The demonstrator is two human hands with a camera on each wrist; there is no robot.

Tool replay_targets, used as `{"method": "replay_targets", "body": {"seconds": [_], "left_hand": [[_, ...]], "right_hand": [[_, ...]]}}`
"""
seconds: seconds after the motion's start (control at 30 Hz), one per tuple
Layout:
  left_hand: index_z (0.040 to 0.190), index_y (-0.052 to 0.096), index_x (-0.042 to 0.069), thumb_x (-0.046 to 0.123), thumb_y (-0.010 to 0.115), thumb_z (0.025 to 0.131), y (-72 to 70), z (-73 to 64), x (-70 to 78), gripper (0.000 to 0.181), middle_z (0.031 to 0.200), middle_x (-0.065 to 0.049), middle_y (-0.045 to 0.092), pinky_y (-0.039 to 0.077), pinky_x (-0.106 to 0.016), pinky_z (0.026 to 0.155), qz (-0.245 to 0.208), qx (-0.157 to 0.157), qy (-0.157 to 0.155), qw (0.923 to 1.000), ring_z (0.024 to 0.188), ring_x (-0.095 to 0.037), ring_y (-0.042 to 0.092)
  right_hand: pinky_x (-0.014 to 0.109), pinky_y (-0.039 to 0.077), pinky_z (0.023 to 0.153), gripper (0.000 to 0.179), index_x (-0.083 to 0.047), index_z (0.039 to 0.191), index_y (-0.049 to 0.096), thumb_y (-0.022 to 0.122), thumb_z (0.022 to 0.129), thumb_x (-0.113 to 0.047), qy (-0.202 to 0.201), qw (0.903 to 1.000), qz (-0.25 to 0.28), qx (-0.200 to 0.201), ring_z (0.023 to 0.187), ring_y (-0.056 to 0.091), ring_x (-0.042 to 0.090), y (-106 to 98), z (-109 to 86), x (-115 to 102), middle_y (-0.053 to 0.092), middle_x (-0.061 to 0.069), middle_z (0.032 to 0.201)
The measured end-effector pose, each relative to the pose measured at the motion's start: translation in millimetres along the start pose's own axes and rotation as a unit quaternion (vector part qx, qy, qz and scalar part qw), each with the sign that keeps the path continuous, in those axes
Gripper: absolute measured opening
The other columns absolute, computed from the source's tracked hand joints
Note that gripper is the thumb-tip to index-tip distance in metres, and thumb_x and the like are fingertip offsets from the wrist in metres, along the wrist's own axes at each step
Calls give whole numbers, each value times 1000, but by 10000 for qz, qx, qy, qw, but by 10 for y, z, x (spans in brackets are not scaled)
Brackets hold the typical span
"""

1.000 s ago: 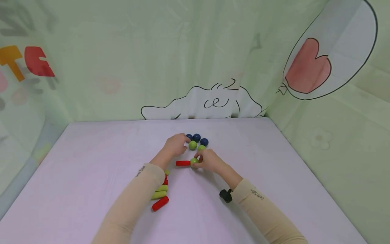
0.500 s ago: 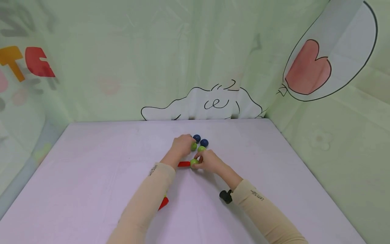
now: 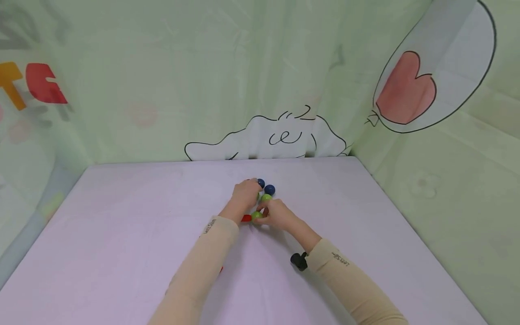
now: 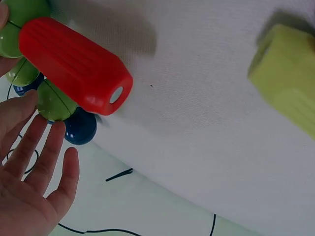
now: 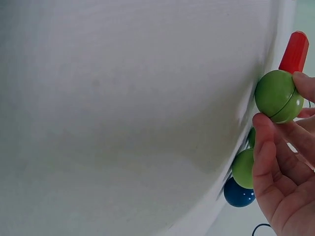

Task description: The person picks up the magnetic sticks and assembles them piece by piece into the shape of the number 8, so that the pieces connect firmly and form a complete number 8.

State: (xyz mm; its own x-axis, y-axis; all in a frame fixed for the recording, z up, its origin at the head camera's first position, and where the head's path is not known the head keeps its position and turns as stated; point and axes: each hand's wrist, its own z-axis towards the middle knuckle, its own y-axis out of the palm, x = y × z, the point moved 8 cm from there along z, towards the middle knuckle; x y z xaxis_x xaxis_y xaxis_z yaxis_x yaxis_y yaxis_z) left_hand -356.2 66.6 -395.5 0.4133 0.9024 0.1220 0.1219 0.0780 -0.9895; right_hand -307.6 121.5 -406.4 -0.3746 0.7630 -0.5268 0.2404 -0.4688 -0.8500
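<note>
In the head view my right hand (image 3: 278,214) pinches a green ball (image 5: 278,96) between thumb and fingertips. A ridged red rod (image 4: 74,64) sticks out from that ball, its free end showing a silvery disc. Farther back on the table, my left hand (image 3: 245,192) has thumb and fingertips around another green ball (image 4: 54,101), its outer fingers spread. A third green ball (image 3: 266,198) sits beside my right fingers. Next to it are a blue ball (image 3: 270,190) and another blue ball (image 3: 261,183) by the left fingertips. The left hand partly covers this cluster.
A yellow-green rod (image 4: 285,73) lies apart on the white tabletop (image 4: 172,123). My left forearm hides most of the rod pile; one red tip (image 3: 221,270) shows. A black wrist camera (image 3: 299,262) hangs at my right cuff. Printed curtains (image 3: 162,90) rise behind the table.
My left hand has moved right and closed in on the green ball near the blue ones, its forearm now covering the loose rods. The right hand stays on its ball.
</note>
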Motion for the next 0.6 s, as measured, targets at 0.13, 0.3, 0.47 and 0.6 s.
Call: {"method": "replay_targets", "body": {"seconds": [0.13, 0.3, 0.47, 0.6], "left_hand": [[105, 67, 12, 9, 56, 88, 0, -6, -76, 21, 114, -4, 55, 49, -39, 81, 53, 31, -175, 9998, 94, -20, 57], [104, 67, 11, 10, 56, 86, 19, -17, -186, 21, 112, -4, 55, 48, -38, 80, -175, 51, -345, 9992, 89, -19, 55], [112, 65, 11, 9, 57, 86, 42, -47, -246, 27, 110, -5, 55, 46, -37, 85, -450, -35, -334, 9984, 94, -19, 54], [113, 64, 8, 7, 57, 85, 34, -89, -291, 29, 111, -8, 59, 44, -35, 89, -819, -110, -382, 9958, 97, -20, 54]], "right_hand": [[20, 41, 54, 22, -2, 89, 67, 74, 76, -18, 60, 10000, -18, -7, 59, 50, 9, 13, 5, 1, 59, 0, 65], [21, 41, 53, 22, -2, 89, 67, 74, 76, -19, 207, 9998, -42, -46, 58, 50, 10, 20, 7, 13, 59, 0, 65], [21, 42, 53, 24, -3, 91, 68, 75, 76, -20, 312, 9995, -36, -97, 59, 51, 10, 25, 15, 21, 60, 0, 66], [21, 42, 53, 25, -3, 92, 68, 75, 76, -20, 355, 9993, -83, -123, 59, 51, 10, 33, 16, 31, 60, 0, 67]]}}
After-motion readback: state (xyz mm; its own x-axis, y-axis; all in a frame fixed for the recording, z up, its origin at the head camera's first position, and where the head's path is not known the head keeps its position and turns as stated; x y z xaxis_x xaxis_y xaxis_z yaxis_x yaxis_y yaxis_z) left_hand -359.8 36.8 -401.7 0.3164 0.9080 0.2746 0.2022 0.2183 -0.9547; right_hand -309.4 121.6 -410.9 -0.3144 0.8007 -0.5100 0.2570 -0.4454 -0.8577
